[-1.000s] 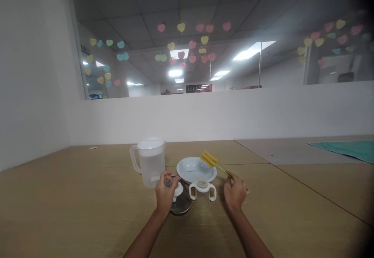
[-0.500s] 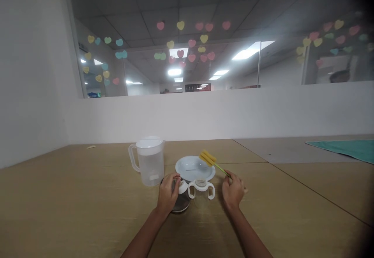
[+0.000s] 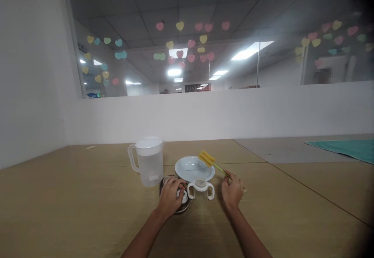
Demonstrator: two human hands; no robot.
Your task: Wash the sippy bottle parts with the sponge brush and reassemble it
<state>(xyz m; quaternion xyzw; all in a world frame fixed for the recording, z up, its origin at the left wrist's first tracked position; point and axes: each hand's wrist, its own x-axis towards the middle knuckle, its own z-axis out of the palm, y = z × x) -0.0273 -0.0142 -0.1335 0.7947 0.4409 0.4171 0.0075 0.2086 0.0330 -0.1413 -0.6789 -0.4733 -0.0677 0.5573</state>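
Note:
My right hand (image 3: 232,191) is closed around the green handle of a bottle brush (image 3: 207,158). Its yellow sponge head points up and left, over the right rim of a pale bowl (image 3: 187,176). My left hand (image 3: 170,195) reaches over a dark round dish (image 3: 181,210), fingers curled and thumb near the fingertips. A white cap (image 3: 184,197) shows in the dish, right beside the thumb; what the fingertips pinch is hidden. Between my hands stands a clear baby bottle (image 3: 200,195), uncapped, with a white two-handled collar.
A translucent pitcher (image 3: 150,166) with a white lid stands left of the bowl. At the far right lies a green cloth (image 3: 344,149). A small pale scrap (image 3: 90,147) rests near the wall at the back left. Behind the table (image 3: 87,203) rises a white wall with a window.
My left hand has shifted slightly right and down over the dark dish, and the white cap now sits lower there. My right hand and the brush have barely moved.

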